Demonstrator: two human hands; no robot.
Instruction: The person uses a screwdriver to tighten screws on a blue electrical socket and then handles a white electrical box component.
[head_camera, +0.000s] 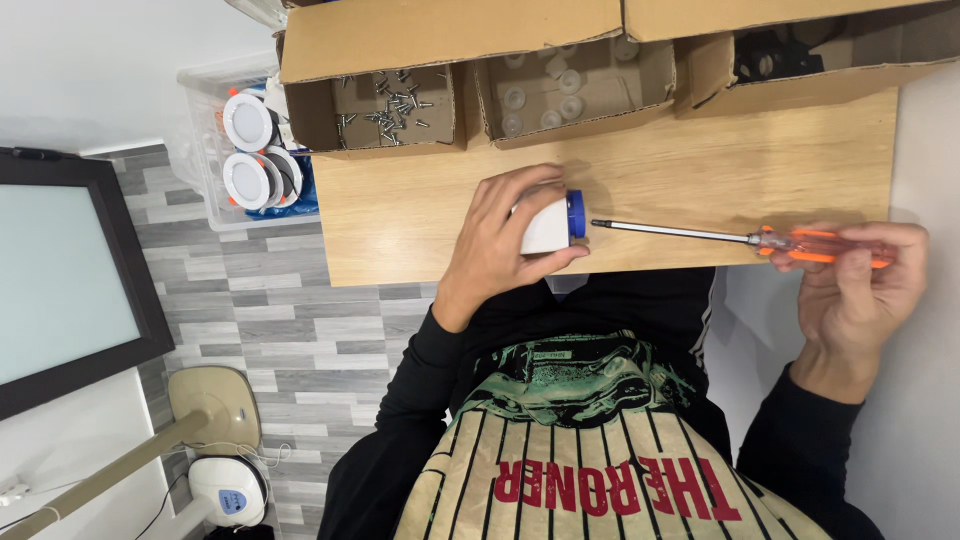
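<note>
My left hand (495, 245) pinched the small white part with a blue end (552, 224) at the near edge of the wooden surface (700, 170). My right hand (860, 285) was closed round the orange screwdriver (740, 236), its tip just short of the blue end. I judged the long shaft could skid off and jab my fingers.

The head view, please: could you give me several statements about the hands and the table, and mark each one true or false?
1. The left hand holds a white part with a blue end. True.
2. The right hand holds a hammer. False: it grips an orange-handled screwdriver.
3. The screwdriver tip points towards the blue end. True.
4. The box of screws is sealed shut. False: it is open, with loose screws showing.
</note>
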